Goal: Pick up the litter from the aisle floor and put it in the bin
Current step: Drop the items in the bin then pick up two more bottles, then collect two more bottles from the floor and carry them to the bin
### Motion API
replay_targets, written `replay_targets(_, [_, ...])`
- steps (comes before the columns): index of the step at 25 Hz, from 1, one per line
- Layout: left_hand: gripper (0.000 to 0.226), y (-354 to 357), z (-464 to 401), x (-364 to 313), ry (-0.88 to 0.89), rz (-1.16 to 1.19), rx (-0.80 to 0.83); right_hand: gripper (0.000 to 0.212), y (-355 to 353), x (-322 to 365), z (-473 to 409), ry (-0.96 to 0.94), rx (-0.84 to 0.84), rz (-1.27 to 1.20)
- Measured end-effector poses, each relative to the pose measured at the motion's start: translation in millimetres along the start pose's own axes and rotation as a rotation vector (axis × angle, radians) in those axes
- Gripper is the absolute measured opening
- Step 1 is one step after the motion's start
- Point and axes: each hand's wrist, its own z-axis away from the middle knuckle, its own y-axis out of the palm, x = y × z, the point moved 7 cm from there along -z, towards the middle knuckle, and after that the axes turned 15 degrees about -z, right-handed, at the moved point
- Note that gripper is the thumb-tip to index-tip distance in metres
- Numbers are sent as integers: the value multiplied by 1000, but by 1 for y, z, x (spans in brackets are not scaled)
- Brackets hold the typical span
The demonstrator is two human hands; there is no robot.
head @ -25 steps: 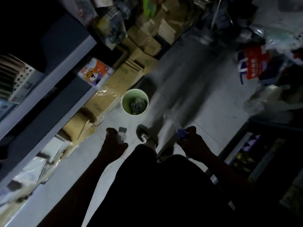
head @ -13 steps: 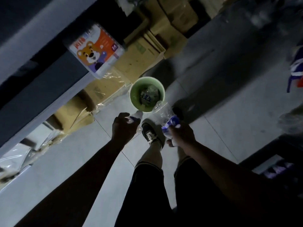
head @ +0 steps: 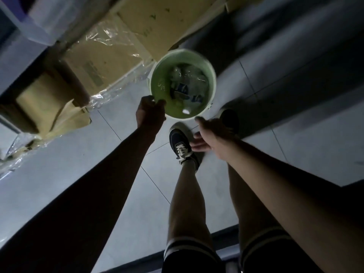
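Observation:
A round green bin (head: 157, 83) stands on the grey tiled floor, against the cardboard boxes. Clear plastic bottles with blue labels (head: 185, 89) lie inside it, one with a white cap near the front rim. My left hand (head: 150, 112) hovers at the bin's near left rim, fingers loosely curled, nothing visible in it. My right hand (head: 211, 134) is just below the bin's near rim, fingers spread apart and empty.
Flattened cardboard boxes (head: 102, 62) wrapped in clear plastic line the left side under a shelf edge (head: 29, 26). My dark sneaker (head: 180, 144) stands on the floor right below the bin. Dark shadow covers the aisle at the right.
Both hands held plastic bottles before; now the bottles lie in the bin and both hands are empty. The view has moved closer over the bin.

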Motion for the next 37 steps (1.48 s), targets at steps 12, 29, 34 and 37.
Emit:
replay_targets(12, [25, -107, 257, -4, 219, -334, 53, 41, -76, 28, 240, -406, 147, 1042])
replay_targets(29, [38, -91, 553, 199, -198, 113, -123, 28, -37, -17, 445, -883, 278, 2115])
replay_targets(34, [27, -30, 624, 275, -408, 336, -212, 25, -12, -83, 464, -987, 423, 2344])
replay_targets(37, [28, 2, 659, 303, -525, 450, -232, 28, 7, -118, 477, -1041, 527, 2471])
